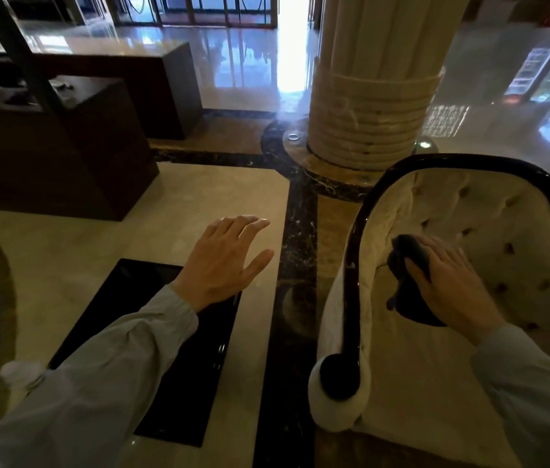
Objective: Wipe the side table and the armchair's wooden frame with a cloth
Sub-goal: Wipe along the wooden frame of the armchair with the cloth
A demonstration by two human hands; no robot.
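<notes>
At the far left stands a dark wooden desk point(64, 136) on the polished marble floor point(199, 197), well apart from the person. The left hand point(223, 261) hovers over the floor, fingers spread flat and holding nothing. To its right curves the armchair's glossy black wooden frame point(354, 271), running up the arm and over the tufted cream backrest point(503, 231). The right hand point(452, 285) presses a dark, crumpled cloth point(408, 258) against the cream upholstery inside the arm, just beside the frame, fingers loosely curled over it.

The risk, as it appears, is that the cloth rubs the pale fabric rather than the wood and smears it, because the hand sits inside the rail. The frame's narrow, curving edge could also let the bunched cloth slip off.
</notes>
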